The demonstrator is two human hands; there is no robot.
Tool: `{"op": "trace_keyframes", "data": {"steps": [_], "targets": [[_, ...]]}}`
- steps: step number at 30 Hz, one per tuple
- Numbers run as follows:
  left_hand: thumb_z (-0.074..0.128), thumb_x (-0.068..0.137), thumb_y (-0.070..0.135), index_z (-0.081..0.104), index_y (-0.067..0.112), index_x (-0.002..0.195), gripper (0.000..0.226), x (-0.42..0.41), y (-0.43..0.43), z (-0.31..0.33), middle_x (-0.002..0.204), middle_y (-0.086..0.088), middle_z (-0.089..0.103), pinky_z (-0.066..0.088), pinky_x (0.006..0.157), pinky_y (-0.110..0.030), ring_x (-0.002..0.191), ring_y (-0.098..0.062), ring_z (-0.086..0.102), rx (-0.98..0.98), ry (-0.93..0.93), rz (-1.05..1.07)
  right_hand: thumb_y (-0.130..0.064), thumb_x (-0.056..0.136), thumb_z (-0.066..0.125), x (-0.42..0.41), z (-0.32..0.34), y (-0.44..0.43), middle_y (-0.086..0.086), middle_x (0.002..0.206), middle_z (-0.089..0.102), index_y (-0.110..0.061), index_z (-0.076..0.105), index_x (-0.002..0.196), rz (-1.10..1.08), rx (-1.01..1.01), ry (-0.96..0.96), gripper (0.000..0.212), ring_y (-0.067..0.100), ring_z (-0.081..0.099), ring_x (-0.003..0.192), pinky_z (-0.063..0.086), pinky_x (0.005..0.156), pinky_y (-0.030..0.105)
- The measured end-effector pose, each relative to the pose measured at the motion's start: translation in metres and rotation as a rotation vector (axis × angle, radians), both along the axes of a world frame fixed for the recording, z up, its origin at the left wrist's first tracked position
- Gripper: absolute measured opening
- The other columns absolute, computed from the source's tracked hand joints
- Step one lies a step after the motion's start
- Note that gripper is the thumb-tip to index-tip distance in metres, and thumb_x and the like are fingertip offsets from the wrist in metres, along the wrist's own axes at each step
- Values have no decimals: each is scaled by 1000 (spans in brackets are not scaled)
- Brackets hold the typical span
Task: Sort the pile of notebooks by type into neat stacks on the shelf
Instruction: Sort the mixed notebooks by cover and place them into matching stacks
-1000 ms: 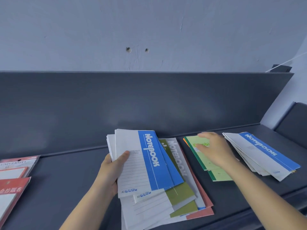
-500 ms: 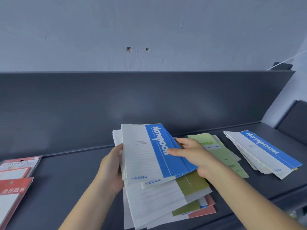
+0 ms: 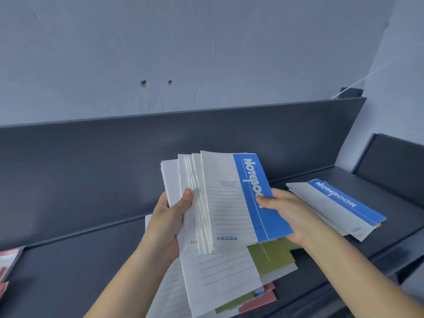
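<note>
Both hands hold a bundle of several white-and-blue "Notebook" notebooks (image 3: 231, 203) raised above the dark shelf (image 3: 68, 267). My left hand (image 3: 171, 216) grips the bundle's left edge, thumb on top. My right hand (image 3: 289, 214) grips its blue right side, thumb on the cover. Under the bundle lies the mixed pile (image 3: 229, 278) with white, olive green and salmon covers. A stack of the same blue notebooks (image 3: 337, 207) lies on the shelf to the right. The light green stack is almost wholly hidden behind my right hand.
Red-and-white notebooks (image 3: 8, 260) lie at the far left edge. A tall dark back panel (image 3: 114, 168) runs behind the shelf, with a grey wall above. Another dark shelf section (image 3: 394, 161) stands at the far right.
My right hand left the green stack and took hold of the blue notebooks. Both hands have lifted the bundle off the pile and gathered it more upright.
</note>
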State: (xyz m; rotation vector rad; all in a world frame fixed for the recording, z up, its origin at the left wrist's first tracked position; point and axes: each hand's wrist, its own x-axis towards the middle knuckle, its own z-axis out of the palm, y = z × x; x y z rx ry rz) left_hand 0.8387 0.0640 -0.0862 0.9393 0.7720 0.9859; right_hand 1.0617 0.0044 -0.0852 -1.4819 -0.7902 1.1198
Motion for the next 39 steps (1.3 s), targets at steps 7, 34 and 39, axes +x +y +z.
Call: {"op": "trace_keyframes", "data": {"steps": [7, 34, 39], "targets": [[58, 94, 16, 60, 21, 117, 23, 46, -5, 9, 103, -6, 74, 59, 60, -41, 88, -30, 72, 43, 88, -1, -18, 89, 62, 37, 2, -28, 13, 102, 72, -13, 65, 106, -85, 13, 52, 18, 33, 68, 95, 52, 81, 44], [55, 97, 20, 62, 5, 101, 18, 119, -4, 15, 103, -15, 69, 54, 78, -41, 83, -30, 65, 45, 235, 195, -3, 93, 54, 214, 16, -61, 16, 108, 67, -10, 62, 100, -382, -12, 21, 14, 34, 64, 92, 52, 73, 45], [53, 98, 23, 61, 3, 113, 26, 89, 8, 14, 108, -15, 69, 54, 71, -41, 86, -32, 65, 13, 193, 200, -5, 92, 58, 240, 9, -35, 15, 104, 68, -8, 61, 104, -269, -204, -285, 13, 34, 64, 93, 51, 78, 43]]}}
